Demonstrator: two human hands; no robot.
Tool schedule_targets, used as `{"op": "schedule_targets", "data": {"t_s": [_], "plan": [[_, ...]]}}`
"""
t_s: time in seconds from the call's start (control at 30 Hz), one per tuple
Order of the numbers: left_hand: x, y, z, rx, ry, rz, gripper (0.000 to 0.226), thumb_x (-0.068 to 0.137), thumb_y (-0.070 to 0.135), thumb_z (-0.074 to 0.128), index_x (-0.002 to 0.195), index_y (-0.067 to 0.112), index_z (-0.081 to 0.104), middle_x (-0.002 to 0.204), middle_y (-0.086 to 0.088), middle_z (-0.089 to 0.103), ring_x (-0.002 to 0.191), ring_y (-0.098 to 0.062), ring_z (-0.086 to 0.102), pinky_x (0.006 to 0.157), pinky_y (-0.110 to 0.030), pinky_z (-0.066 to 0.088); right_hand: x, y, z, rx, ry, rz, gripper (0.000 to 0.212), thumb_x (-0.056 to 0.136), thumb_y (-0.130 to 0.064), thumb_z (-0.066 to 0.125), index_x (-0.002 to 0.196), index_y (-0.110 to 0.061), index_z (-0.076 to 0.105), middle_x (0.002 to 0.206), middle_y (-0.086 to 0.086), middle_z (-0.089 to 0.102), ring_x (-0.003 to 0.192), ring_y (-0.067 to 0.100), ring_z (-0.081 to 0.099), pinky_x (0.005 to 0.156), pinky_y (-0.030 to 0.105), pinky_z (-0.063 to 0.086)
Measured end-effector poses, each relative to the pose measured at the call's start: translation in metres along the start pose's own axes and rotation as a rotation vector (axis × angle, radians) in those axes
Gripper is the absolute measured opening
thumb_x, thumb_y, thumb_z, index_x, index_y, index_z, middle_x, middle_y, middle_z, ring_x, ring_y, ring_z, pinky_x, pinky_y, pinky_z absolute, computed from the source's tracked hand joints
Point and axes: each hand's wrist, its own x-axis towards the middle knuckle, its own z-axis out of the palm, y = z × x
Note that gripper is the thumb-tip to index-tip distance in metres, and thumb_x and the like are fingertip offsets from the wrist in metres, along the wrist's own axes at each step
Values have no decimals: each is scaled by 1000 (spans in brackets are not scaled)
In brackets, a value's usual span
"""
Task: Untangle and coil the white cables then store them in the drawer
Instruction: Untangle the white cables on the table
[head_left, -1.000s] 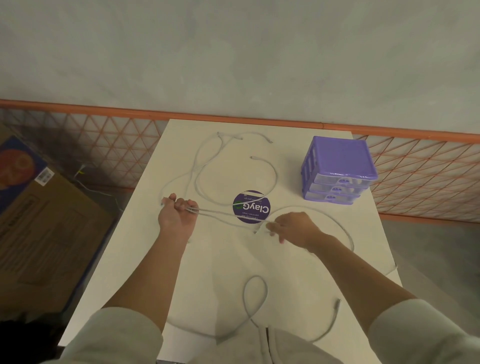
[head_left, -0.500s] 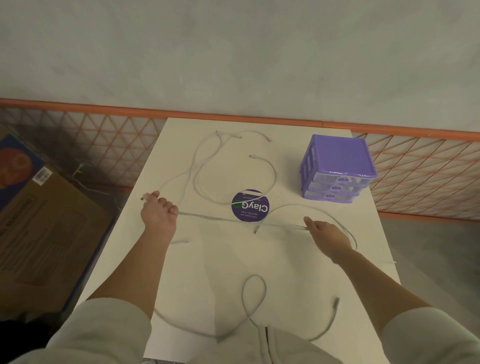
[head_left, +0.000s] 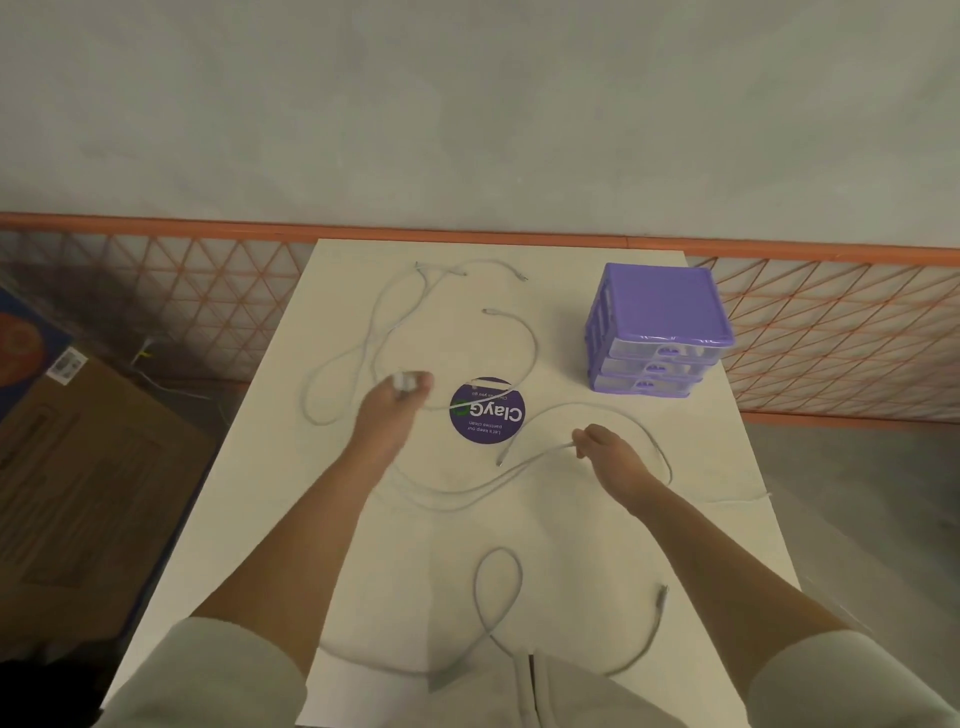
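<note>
Since half a second ago: left hand (head_left: 387, 415) has swung in from the bench's left edge toward the middle, and the cable strand once taut between the hands now sags in a loose curve
Left hand: blurred; fingers clenched on a small bundle of white cable (head_left: 405, 382) at the fingertips; just left of the round purple sticker (head_left: 487, 411)
Right hand (head_left: 613, 457): fingers pinched on a strand of white cables (head_left: 467, 493) — the doubled strand droops across the bench (head_left: 571, 545) toward the left forearm
Other cable: more white loops lie loose at the far left of the bench, one end running over the sticker; another loop and a plug end lie near the front edge, between the forearms
Drawer unit (head_left: 657, 332): purple, three clear drawers, all shut; far right on the bench, well apart from both hands
Surroundings: cardboard box (head_left: 78, 467) on the floor at left; orange mesh fence (head_left: 156, 291) behind the bench
</note>
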Motion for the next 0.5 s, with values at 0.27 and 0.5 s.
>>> {"op": "schedule_targets", "data": {"t_s": [0.27,0.5], "plan": [[-29,3,78,537,-458,218,46,98,49,43,74,12,57,64,1,51,63,-17,49,63,-32,40,-13,-16,-2,138,-88,-105,34,99,-35,50,71,-17,53,70,-2,46,60,13,37,55,25,28],[-39,0,107,484,-454,232,36,91,55,50,65,32,58,78,3,59,67,-15,54,62,-34,40,-21,-11,-19,129,-104,-151,39,100,-38,48,67,-18,51,71,-5,49,70,14,43,60,22,33]]}}
